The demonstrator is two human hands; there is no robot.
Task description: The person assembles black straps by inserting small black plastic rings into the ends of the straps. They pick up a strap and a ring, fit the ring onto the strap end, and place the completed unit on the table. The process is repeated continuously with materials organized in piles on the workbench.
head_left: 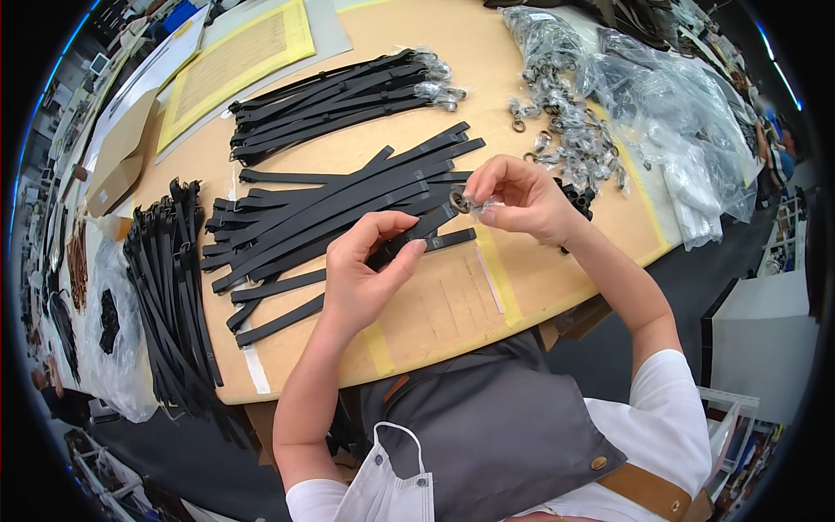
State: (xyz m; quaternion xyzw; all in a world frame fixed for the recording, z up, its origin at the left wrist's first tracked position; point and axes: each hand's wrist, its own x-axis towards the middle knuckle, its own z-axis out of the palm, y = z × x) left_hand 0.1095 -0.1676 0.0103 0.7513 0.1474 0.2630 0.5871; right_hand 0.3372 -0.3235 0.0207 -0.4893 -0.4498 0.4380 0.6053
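My left hand (352, 274) is curled with thumb and forefinger apart around a black strap (432, 224), whose end points up to the right. Pinched between the thumb and fingers of my right hand (526, 200) is a dark bronze metal ring fitting (459, 202), partly in clear plastic wrap. The fitting is close to the end of that strap; whether they touch I cannot tell. Beneath and beyond my hands lies a loose spread of black straps (330, 222) on the tan tabletop (426, 304).
Farther back lies a bundle of straps with wrapped fittings (335, 104). More black straps (174, 296) hang over the left edge. Wrapped metal fittings (565, 113) are heaped at right, beside clear plastic bags (687, 130). A yellow-edged board (235, 65) and cardboard piece (126, 157) lie far left.
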